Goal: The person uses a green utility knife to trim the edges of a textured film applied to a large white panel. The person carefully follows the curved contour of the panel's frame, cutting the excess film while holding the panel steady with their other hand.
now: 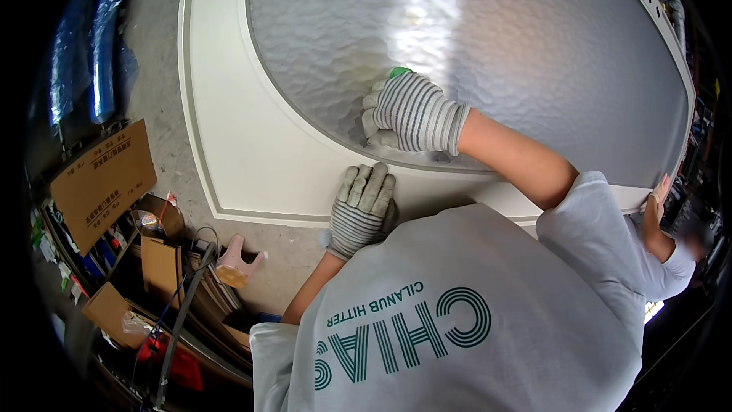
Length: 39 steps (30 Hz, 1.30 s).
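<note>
A large white frame (236, 133) surrounds a grey pane with a rippled surface (503, 53). My right hand (415, 114), in a striped glove with grey-white fingers, is closed and rests at the lower left edge of the pane. A small green thing (399, 72) sticks out beyond that fist; the rest of it is hidden in the glove, so its kind is unclear. My left hand (361, 204), gloved alike, lies with its fingers stretched out on the frame's near border, just below the pane.
Another person's hand (658, 192) touches the frame's right end. Left of the frame, blue plastic-wrapped rolls (103, 61) lie on the concrete floor. Nearer are a cardboard sheet (107, 183), stacked cardboard (160, 267), a metal bar (183, 320) and a pink stool (240, 262).
</note>
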Tool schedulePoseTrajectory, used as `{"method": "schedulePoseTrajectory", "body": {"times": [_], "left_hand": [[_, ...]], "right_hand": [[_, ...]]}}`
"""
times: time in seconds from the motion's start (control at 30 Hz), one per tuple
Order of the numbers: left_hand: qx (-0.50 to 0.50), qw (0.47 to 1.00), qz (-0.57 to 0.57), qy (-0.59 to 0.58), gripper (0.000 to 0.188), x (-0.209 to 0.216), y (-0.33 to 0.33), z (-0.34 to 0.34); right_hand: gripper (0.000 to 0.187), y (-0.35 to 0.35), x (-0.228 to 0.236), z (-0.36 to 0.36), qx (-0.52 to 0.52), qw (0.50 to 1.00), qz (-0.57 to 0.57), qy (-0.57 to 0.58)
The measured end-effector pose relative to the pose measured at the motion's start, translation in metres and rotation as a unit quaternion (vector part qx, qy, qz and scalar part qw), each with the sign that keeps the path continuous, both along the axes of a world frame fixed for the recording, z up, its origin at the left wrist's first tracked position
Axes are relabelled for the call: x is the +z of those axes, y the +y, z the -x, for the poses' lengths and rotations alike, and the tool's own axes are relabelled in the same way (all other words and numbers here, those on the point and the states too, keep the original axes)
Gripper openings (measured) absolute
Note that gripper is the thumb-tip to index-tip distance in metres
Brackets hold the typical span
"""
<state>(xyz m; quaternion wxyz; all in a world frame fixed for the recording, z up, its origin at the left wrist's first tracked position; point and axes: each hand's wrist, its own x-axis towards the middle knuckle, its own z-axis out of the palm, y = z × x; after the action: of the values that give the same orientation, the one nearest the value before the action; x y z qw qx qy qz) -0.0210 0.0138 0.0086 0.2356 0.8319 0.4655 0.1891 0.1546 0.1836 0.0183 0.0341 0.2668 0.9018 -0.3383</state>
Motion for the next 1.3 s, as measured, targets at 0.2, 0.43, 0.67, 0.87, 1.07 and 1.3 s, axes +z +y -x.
{"method": "schedulePoseTrajectory", "body": {"times": [0.2, 0.43, 0.67, 0.87, 1.07, 1.3], "left_hand": [[-0.002, 1.000, 0.006, -0.002, 0.041, -0.001, 0.000, 0.000], [-0.009, 1.000, 0.019, 0.018, 0.040, 0.001, 0.000, 0.001], [-0.003, 1.000, 0.013, 0.011, 0.039, 0.002, 0.000, 0.000], [-0.007, 1.000, 0.015, 0.013, 0.040, 0.001, 0.000, 0.000], [-0.006, 1.000, 0.007, 0.006, 0.040, 0.000, 0.000, -0.001], [-0.006, 1.000, 0.006, 0.011, 0.041, -0.002, -0.002, 0.000]], "right_hand": [[0.011, 0.002, 0.003, -0.001, 0.035, 0.999, -0.016, -0.005], [0.009, -0.002, 0.000, 0.002, 0.005, 1.000, -0.011, 0.003], [0.010, -0.003, 0.000, 0.003, 0.009, 1.000, -0.014, -0.013], [0.013, -0.006, -0.002, 0.003, 0.003, 0.998, -0.052, 0.018], [0.014, 0.002, 0.013, 0.011, 0.015, 0.997, -0.003, -0.078], [0.012, 0.004, 0.010, 0.009, 0.018, 0.998, 0.012, -0.058]]}}
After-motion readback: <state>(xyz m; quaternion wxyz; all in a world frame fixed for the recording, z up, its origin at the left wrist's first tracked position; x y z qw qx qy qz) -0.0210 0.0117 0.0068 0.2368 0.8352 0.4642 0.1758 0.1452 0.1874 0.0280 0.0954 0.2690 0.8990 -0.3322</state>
